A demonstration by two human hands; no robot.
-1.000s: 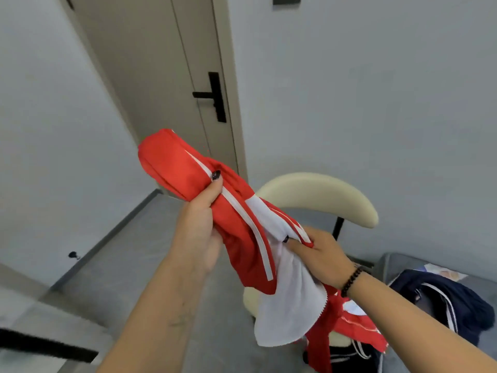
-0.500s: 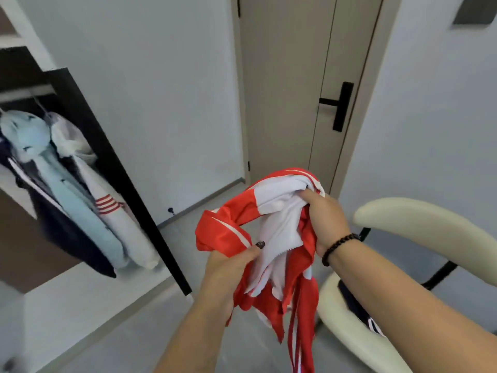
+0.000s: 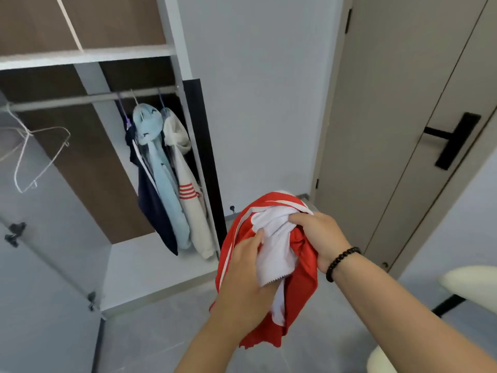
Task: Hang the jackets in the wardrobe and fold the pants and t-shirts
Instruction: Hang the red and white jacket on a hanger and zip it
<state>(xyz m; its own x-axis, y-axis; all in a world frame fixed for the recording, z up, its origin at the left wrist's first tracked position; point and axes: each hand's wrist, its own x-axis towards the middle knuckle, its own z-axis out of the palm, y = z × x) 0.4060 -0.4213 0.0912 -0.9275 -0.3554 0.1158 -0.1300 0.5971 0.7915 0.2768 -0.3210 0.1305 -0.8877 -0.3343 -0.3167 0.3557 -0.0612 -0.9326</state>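
A red jacket with white stripes and white lining (image 3: 301,267) is bunched in front of me at mid-height. My left hand (image 3: 244,275) grips its lower left side, fingers curled into the white lining. My right hand (image 3: 317,235), with a black bead bracelet on the wrist, grips the top of the bundle. The open wardrobe (image 3: 88,53) stands ahead on the left. On its rail (image 3: 80,99) hang a navy jacket (image 3: 153,208), a light blue hoodie (image 3: 161,170) and a cream jacket with red stripes (image 3: 188,200).
Empty white wire hangers (image 3: 35,154) dangle from the rail's left part. The wardrobe door (image 3: 40,265) stands open at the left. A closed beige door with a black handle (image 3: 454,140) is on the right. A cream chair (image 3: 470,281) shows at the right edge.
My view has swung left from the chair and door to the wardrobe. Both hands kept hold of the red jacket and gathered it into a tighter bundle.
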